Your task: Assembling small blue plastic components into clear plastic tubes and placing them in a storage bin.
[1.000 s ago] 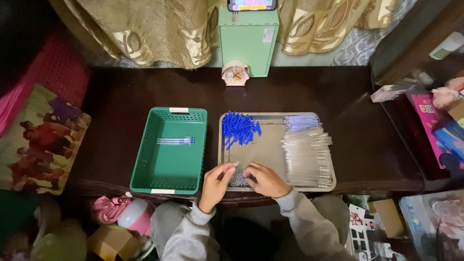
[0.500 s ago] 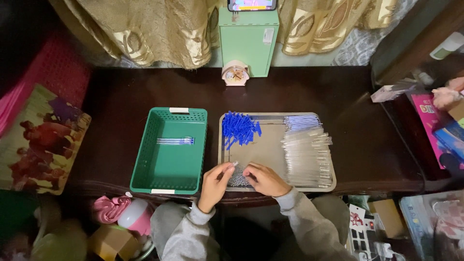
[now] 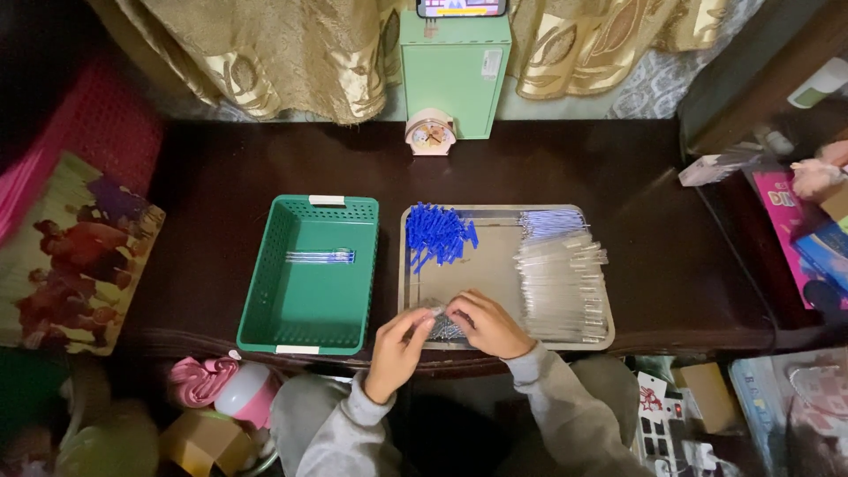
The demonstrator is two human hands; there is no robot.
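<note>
A metal tray (image 3: 505,214) lies on the dark table. It holds a heap of blue pen caps (image 3: 436,233), a stack of clear pen barrels (image 3: 562,283), a bundle of thin refills (image 3: 549,221) and a small grey pile of tiny parts (image 3: 444,328) at its near left corner. My left hand (image 3: 396,348) and my right hand (image 3: 486,323) meet over that grey pile, fingertips pinching at it. What they hold is too small to tell. A green basket (image 3: 265,291) to the left holds a few finished pens (image 3: 320,257).
A small round clock (image 3: 429,133) and a green box (image 3: 456,69) with a phone on top stand at the table's back. Gold curtains hang behind. Pink bottle (image 3: 246,392) and clutter sit by my knees; boxes and packages crowd the right side.
</note>
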